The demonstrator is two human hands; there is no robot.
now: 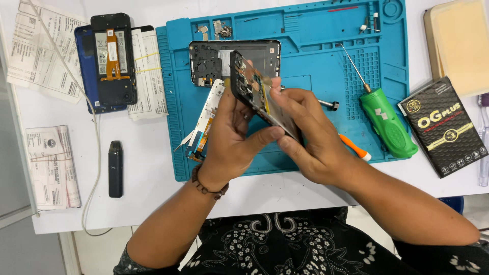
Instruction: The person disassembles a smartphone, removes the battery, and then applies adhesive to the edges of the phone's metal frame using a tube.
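Both hands, left hand and right hand, pinch an opened phone tilted above the blue mat, likely to inspect its insides.

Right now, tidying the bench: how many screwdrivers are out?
2: a green-handled screwdriver lies on the blue mat's right side; an orange-handled one pokes from under the right hand. More may be hidden.

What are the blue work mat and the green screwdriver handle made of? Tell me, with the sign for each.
Blue work mat: looks like soft silicone or rubber, matte, with moulded trays and ribbed patches; no gloss.
Green screwdriver handle: probably hard plastic, slightly shiny, with a textured grip; its thin shaft looks like bare metal.
Neither can be confirmed by look alone.
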